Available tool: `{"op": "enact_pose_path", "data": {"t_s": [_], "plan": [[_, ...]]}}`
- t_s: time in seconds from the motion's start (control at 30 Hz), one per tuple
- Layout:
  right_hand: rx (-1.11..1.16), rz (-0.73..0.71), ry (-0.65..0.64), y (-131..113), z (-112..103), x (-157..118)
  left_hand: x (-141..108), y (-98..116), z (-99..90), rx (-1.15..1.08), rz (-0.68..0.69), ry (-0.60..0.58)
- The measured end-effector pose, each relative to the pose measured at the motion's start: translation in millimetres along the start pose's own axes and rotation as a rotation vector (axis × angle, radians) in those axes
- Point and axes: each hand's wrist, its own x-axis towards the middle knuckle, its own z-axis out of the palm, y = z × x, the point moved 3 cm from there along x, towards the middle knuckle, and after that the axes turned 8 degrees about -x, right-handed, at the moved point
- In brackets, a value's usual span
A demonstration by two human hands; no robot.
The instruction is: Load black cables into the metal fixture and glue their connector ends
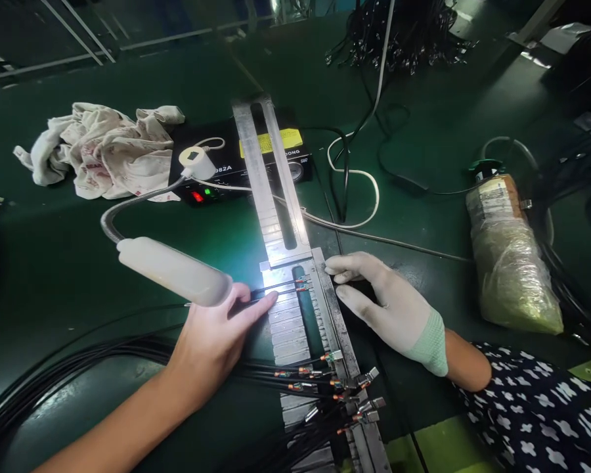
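Note:
My bare left hand (pixel 221 322) is closed on a thin black cable (pixel 286 290), its thumb resting at the left edge of a slotted metal fixture (pixel 289 335). Two cables cross the fixture there, with small orange and green connector ends (pixel 302 285) over the slot. My right hand (pixel 387 305), in a white glove with a green cuff, lies along the fixture's right edge. Its fingers are apart and hold nothing visible. Lower down, several black cables with metal plugs (pixel 367 378) lie across the fixture. A white gooseneck lamp (pixel 177 269) shines just above my left hand.
Behind the fixture sits a black control box (pixel 221 180) with red and green lights. A crumpled cloth (pixel 113 148) is at its left. A plastic-wrapped tool (pixel 512 256) lies at the right. Black cables (pixel 103 355) curve in from the left; another bundle (pixel 398 33) lies at the back.

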Motion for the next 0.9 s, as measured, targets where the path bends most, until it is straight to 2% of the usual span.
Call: {"op": "enact_pose_path", "data": {"t_s": [0.07, 0.13, 0.3, 0.4, 0.47, 0.57, 0.63, 0.7, 0.77, 0.9], "plan": [[-0.001, 0.000, 0.001, 0, 0, 1, 0, 3, -1.0, 0.072, 0.012, -0.028], [0.000, 0.003, 0.007, 0, 0, 2, 6, 6, 0.1, 0.053, 0.021, -0.054], [0.005, -0.034, 0.019, 0, 2, 0, 36, 15, 11.7, 0.130, 0.113, -0.061], [-0.015, -0.071, -0.003, 0, 1, -7, 41, 18, 10.2, 0.146, 0.075, -0.074], [-0.049, -0.073, -0.017, 0, -1, -12, 33, 19, 1.8, 0.056, -0.009, -0.106], [-0.077, -0.067, -0.027, -1, -2, -16, 9, 25, -12.2, -0.256, -0.142, -0.227], [-0.067, -0.058, -0.023, 0, -1, -17, -7, 29, -16.9, -0.433, -0.247, -0.332], [-0.050, -0.041, -0.019, 0, -1, -16, -17, 30, -18.1, -0.515, -0.335, -0.372], [-0.041, -0.029, -0.019, 1, 0, -15, -19, 28, -17.6, -0.580, -0.379, -0.321], [-0.052, -0.029, -0.019, 1, 0, -15, -9, 21, -14.9, -0.657, -0.375, -0.167]]}}
